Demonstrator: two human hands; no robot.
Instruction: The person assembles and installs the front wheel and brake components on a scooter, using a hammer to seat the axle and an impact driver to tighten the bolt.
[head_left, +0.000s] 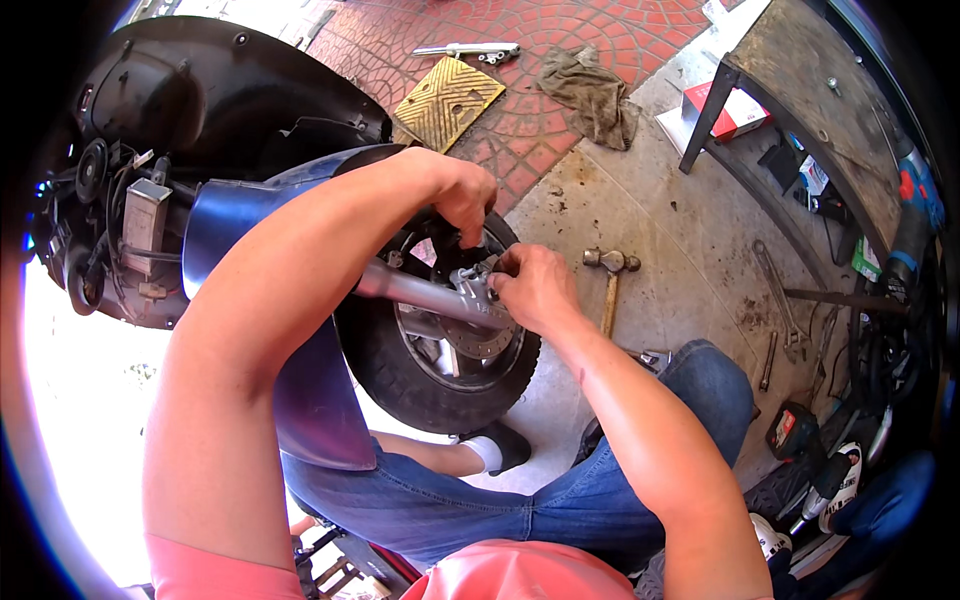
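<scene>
A scooter's front wheel, with its black tyre point(430, 385), stands turned between my knees. A silver fork leg point(410, 287) runs down to the hub, beside a perforated brake disc point(480, 345). My left hand point(462, 195) reaches over the far side of the wheel, its fingers curled down by the rim; what they grip, if anything, is hidden. My right hand point(540, 288) pinches at the metal bracket point(470, 280) on the fork leg's lower end. The small part between its thumb and fingers is too covered to name.
A ball-peen hammer point(610, 275) lies right of the wheel. Beyond are a dirty rag point(588, 95), a yellow ridged plate point(450, 100) and a silver metal part point(470, 49). At right stand a worn bench point(800, 70), an adjustable wrench point(782, 300) and another person's shoe point(845, 485).
</scene>
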